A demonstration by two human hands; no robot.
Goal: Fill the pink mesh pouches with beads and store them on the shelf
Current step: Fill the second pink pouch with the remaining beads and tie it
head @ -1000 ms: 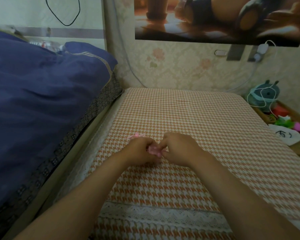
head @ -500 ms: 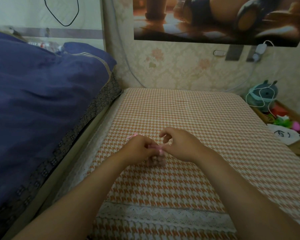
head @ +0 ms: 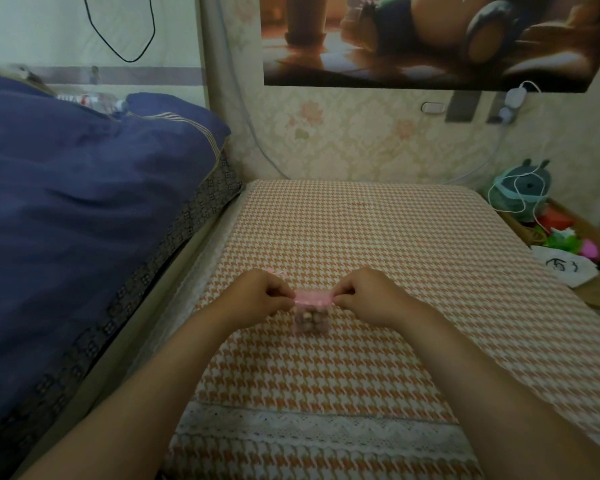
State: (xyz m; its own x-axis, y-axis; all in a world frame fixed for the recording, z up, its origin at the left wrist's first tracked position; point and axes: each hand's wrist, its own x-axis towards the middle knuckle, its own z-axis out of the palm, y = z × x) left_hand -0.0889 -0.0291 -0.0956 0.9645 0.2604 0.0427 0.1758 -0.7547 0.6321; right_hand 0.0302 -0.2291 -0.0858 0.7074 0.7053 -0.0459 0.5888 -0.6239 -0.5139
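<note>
Pinching pouch (head: 313, 299) top sideways between left hand (head: 257, 295) and right hand (head: 371, 295), beads (head: 310, 322) hanging

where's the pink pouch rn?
Head view, centre: pink mesh pouch pinched between left hand and right hand, over the houndstooth table.

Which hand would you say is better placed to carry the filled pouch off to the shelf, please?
Probably the right. Both the left hand and right hand pinch the pink pouch top equally, but the only storage visible, the wooden box, lies to the right; no shelf shows.
</note>
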